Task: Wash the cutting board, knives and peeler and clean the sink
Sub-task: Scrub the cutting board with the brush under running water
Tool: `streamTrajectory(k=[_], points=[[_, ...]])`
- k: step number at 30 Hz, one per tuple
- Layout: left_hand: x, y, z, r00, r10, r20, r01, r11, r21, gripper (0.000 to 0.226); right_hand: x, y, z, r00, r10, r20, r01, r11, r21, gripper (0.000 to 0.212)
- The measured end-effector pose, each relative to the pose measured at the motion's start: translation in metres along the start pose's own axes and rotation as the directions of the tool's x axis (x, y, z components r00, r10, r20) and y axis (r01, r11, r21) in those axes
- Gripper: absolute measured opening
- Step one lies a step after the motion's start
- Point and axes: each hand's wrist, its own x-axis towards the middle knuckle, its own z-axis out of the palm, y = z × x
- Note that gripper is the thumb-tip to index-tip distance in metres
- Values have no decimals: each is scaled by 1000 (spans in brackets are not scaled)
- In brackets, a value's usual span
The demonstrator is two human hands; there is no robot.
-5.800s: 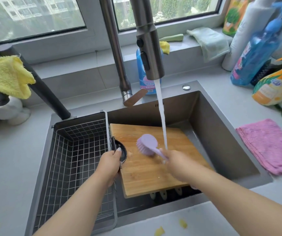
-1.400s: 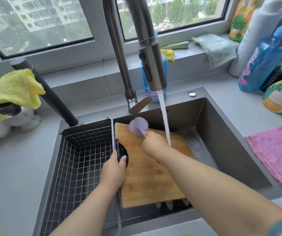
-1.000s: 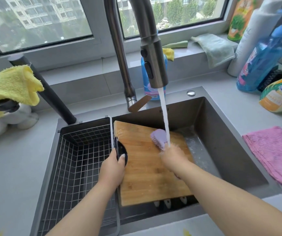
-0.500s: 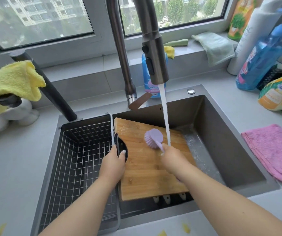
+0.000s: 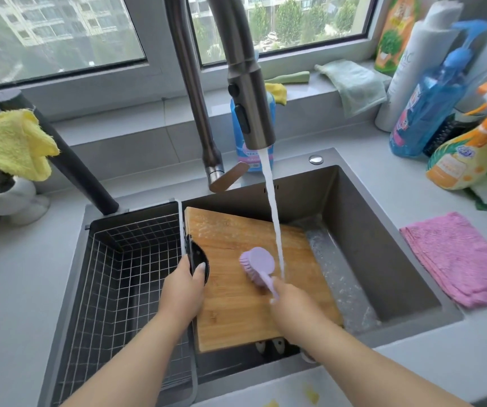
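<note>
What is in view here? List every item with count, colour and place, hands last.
cutting board: 1, wooden, tilted in the sink, under the running water
brush: 1, lilac, bristles on the board
sink: 1, dark grey, set in the counter
wire basket: 1, dark, left part of the sink
faucet: 1, steel, running
yellow cloth: 1, draped at far left
pink cloth: 1, counter right of the sink
green cloth: 1, pale, on the window sill
blue bottle: 1, behind the faucet
cleaning bottles: several, mixed colours, back right
left hand: 1, grips the board's left edge
right hand: 1, holds the brush handle
</note>
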Motion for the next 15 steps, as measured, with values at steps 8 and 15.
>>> streamTrajectory(k=[8, 15], points=[[-1, 1, -1, 1000, -2, 14, 2, 1000, -11, 26, 1, 0, -6, 1000, -28, 0, 28, 998, -59, 53], [0, -2, -1, 1000, 4, 9, -4, 1000, 8, 29, -14, 3, -6, 983, -142, 119, 167, 958, -235, 57]])
